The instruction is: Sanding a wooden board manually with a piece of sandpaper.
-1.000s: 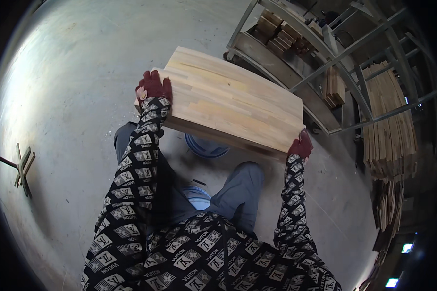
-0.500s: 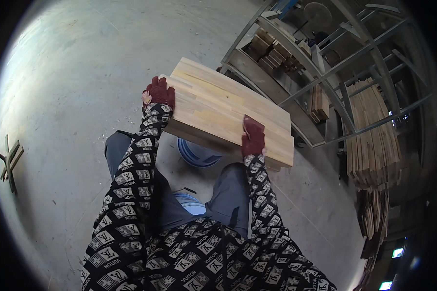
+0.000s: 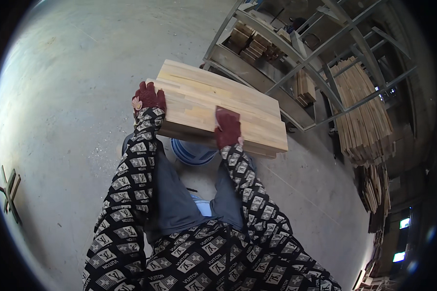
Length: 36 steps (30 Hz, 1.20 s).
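Note:
A pale wooden panel made of glued strips lies in a small stack in front of me, its layers slightly offset. My left hand, in a dark red glove, grips the stack's left end with its fingers bent at the edge. My right hand, gloved alike, is over the panel's near edge, right of the middle. It holds a flat reddish-brown sheet, which looks like sandpaper, against the top face. The palm and the undersides of the fingers are hidden.
A blue bucket stands under the stack, and something light blue shows between my legs. Beyond the panels to the right is a metal frame rack with wood pieces. Tall wood stacks stand farther right. A crossed-leg stand is at far left.
My right hand and the sheet have slid left along the panel, toward my left hand. My left hand keeps its place at the end. The whole view has shifted a little.

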### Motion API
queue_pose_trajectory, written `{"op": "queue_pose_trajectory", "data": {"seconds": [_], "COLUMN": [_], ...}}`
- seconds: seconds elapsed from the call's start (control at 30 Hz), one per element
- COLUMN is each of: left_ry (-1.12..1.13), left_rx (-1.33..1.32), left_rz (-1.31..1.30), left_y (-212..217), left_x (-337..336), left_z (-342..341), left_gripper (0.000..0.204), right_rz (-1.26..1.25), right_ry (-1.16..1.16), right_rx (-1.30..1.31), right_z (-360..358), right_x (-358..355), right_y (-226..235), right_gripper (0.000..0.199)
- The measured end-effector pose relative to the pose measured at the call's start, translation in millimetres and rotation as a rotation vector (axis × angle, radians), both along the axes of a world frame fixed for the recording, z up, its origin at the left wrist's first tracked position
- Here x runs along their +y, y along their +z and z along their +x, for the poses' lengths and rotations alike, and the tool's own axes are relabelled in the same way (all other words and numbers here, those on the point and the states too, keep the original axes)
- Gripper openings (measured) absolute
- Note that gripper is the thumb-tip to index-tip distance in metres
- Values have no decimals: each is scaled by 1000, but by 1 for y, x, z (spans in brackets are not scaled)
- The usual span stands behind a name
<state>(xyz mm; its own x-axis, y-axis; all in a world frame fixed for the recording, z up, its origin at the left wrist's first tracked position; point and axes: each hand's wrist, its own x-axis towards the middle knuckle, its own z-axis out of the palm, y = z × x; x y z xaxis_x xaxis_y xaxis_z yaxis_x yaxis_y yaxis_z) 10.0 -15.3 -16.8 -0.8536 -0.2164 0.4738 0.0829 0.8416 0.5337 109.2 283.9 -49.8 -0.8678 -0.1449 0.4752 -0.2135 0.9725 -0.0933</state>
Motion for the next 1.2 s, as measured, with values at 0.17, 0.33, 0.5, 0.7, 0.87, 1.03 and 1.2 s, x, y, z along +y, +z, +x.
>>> {"op": "queue_pose_trajectory", "data": {"seconds": [0.17,0.33,0.5,0.7,0.87,1.03,1.2], "left_ry": [-6,-124,-283,-465,-417,-33,100], "left_rx": [-46,-244,-343,-649,-542,-291,-168], "left_rz": [-7,-65,-219,-246,127,443,515], "left_y": [-1,5,11,24,19,-24,35], "left_x": [2,2,-1,-25,-71,-174,-368], "left_z": [-2,2,2,-4,49,126,106], "left_gripper": [45,66,78,75,57,44,43], "right_rz": [45,-171,-73,53,65,-15,-104], "right_ry": [288,-127,-299,-467,-436,-380,-320], "right_rx": [-67,-426,-146,100,85,-19,-51], "right_z": [-12,-7,-6,-4,5,10,12], "right_x": [15,142,190,163,144,137,135], "right_y": [18,37,4,-14,8,21,30], "right_gripper": [54,42,46,44,50,53,58]}}
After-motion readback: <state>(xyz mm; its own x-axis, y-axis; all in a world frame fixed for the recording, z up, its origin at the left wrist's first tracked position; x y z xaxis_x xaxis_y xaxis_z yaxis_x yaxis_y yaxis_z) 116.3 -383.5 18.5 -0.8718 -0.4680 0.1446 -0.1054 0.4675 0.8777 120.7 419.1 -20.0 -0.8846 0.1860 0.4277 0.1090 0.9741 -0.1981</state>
